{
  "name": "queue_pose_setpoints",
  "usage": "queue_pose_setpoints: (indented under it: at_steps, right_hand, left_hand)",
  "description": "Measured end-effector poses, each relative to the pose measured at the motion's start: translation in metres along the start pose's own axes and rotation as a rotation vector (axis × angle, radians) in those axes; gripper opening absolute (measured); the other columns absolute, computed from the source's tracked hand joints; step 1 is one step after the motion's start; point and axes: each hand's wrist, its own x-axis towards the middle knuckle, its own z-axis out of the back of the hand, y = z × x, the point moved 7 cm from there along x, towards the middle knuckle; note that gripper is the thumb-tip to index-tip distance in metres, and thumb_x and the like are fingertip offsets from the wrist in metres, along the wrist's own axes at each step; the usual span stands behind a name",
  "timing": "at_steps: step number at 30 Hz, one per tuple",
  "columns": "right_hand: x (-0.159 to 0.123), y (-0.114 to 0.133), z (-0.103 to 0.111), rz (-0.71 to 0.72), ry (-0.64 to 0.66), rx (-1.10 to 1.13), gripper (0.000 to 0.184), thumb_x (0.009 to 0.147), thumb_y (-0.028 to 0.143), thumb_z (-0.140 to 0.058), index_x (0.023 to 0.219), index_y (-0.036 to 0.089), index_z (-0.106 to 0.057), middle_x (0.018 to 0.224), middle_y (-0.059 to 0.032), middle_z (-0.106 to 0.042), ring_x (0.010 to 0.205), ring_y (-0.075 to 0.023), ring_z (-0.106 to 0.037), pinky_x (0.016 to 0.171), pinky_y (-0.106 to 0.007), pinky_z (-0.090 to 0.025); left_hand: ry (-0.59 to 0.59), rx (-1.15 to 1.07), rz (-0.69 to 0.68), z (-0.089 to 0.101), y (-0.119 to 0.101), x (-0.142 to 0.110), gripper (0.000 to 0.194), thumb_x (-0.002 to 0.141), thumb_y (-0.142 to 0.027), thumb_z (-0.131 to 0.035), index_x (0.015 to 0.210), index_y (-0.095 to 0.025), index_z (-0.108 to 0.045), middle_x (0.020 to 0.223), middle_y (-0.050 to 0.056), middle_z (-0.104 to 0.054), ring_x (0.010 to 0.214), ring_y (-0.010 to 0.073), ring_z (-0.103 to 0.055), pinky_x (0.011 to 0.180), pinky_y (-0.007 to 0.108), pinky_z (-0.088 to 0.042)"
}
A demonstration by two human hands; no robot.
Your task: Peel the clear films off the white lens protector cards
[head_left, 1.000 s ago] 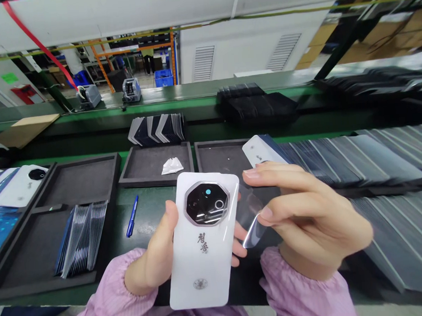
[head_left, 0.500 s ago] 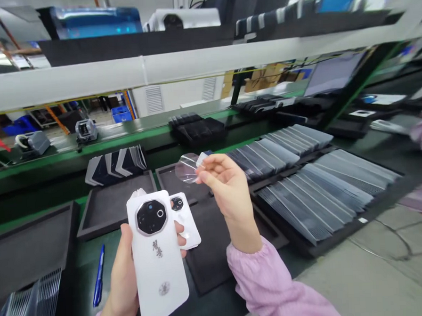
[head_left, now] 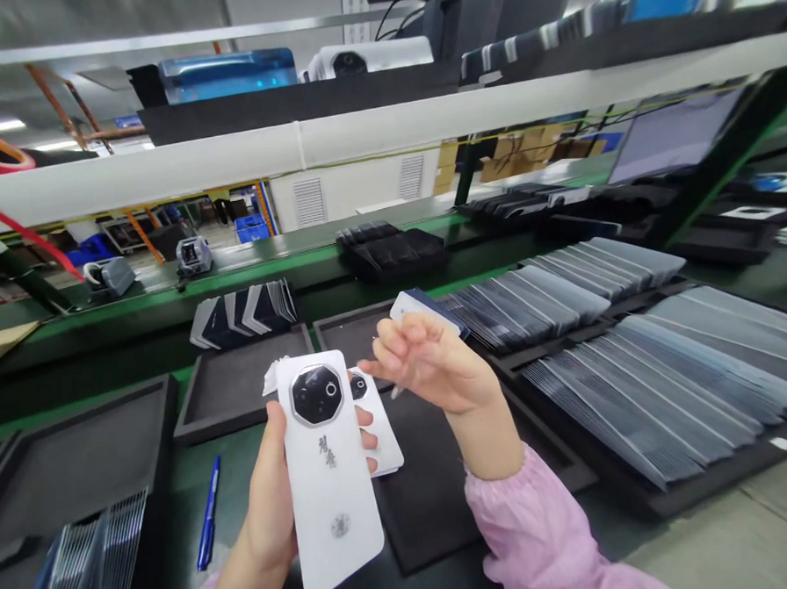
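Observation:
My left hand (head_left: 269,512) grips a white phone back cover (head_left: 331,491) upright in front of me; its dark octagonal camera window (head_left: 315,393) faces me. My right hand (head_left: 430,367) hovers just right of the cover's top, fingers curled in a pinch. Only a thin sliver of clear film (head_left: 397,389) shows under those fingers. A second white cover (head_left: 382,431) lies behind the held one on a dark tray (head_left: 436,494). Another white cover (head_left: 408,307) rests on the near end of the stacked rows.
Long rows of stacked covers (head_left: 606,318) fill black trays on the right. Black foam trays (head_left: 240,386) sit ahead and left, one holding a leaning stack (head_left: 97,556). A blue pen (head_left: 208,513) lies on the green bench. A white beam (head_left: 359,134) crosses overhead.
My right hand peeled a round clear film off the cover, lifted it away, then came back down with fingers curled round it. The view swung to the right.

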Motion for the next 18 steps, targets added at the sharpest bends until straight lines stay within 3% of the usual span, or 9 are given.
queue_pose_setpoints:
  at_steps: [5, 11, 14, 18]
  right_hand:
    - [-0.002, 0.001, 0.01, 0.039, -0.184, -0.242, 0.021, 0.067, 0.038, -0.09, 0.077, 0.023, -0.079, 0.069, 0.0006, -0.07, 0.062, -0.0106, -0.062, 0.064, -0.026, -0.057]
    - [-0.005, 0.001, 0.014, 0.029, -0.261, -0.243, 0.025, 0.062, 0.04, -0.092, 0.076, 0.024, -0.08, 0.069, 0.0002, -0.072, 0.057, -0.0103, -0.06, 0.06, -0.026, -0.056]
    - [-0.006, 0.004, 0.013, 0.02, -0.229, -0.233, 0.022, 0.064, 0.038, -0.091, 0.075, 0.023, -0.079, 0.063, 0.002, -0.067, 0.054, -0.0106, -0.058, 0.059, -0.027, -0.056]
    - [-0.008, 0.007, 0.0, -0.014, -0.029, -0.366, 0.011, 0.078, 0.032, -0.082, 0.076, 0.022, -0.077, 0.067, -0.0003, -0.066, 0.058, -0.0114, -0.059, 0.056, -0.024, -0.052]
  left_hand:
    - [0.019, -0.015, 0.016, 0.008, 0.005, 0.003, 0.068, 0.091, -0.066, -0.051, 0.126, -0.011, -0.069, 0.107, 0.019, -0.075, 0.086, 0.0275, -0.072, 0.079, 0.039, -0.058]
    - [0.084, -0.056, 0.043, 0.002, 0.001, 0.002, 0.07, 0.091, -0.066, -0.05, 0.132, -0.012, -0.065, 0.104, 0.017, -0.075, 0.086, 0.0262, -0.071, 0.079, 0.039, -0.059]
    - [0.107, -0.071, 0.06, 0.001, 0.0, 0.001, 0.07, 0.091, -0.066, -0.049, 0.133, -0.012, -0.064, 0.106, 0.018, -0.075, 0.088, 0.0269, -0.072, 0.079, 0.039, -0.058]
    - [0.07, -0.07, 0.084, 0.008, 0.005, 0.006, 0.067, 0.093, -0.064, -0.049, 0.126, -0.009, -0.068, 0.106, 0.02, -0.074, 0.087, 0.0271, -0.072, 0.078, 0.039, -0.058]
